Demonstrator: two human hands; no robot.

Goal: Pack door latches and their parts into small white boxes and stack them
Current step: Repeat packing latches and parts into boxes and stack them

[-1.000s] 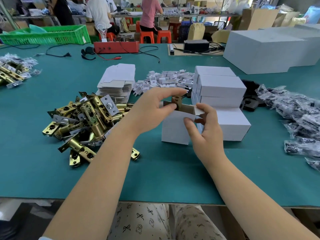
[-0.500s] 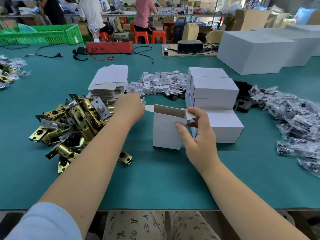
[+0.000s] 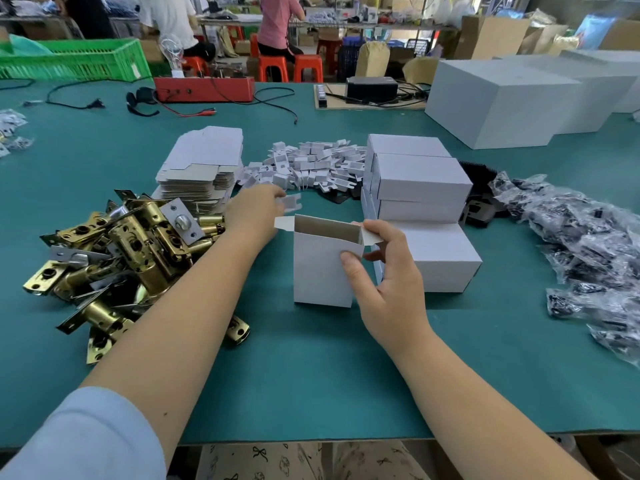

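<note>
The surface (image 3: 311, 375) is teal green. The open box (image 3: 322, 271) is white outside and grey-brown inside. The closed boxes (image 3: 422, 178) beside it are white. The latches (image 3: 131, 244) are brass-gold with silvery plates. The flat box blanks (image 3: 204, 157) and small card inserts (image 3: 318, 164) are white. The bagged parts (image 3: 588, 244) are black in clear plastic. The crate (image 3: 72, 60) is bright green, the stools (image 3: 308, 65) orange.

Pale blue sleeve (image 3: 79, 441), seemingly bow-print trousers (image 3: 263, 460)

Hidden and cut-off parts at the packing table

The left hand (image 3: 254, 216) hides its own fingertips, so its grip on the blurred white insert (image 3: 290, 203) cannot be told. The open box (image 3: 323, 261) hides its contents. The bagged parts (image 3: 588, 251) run off the right edge.
</note>
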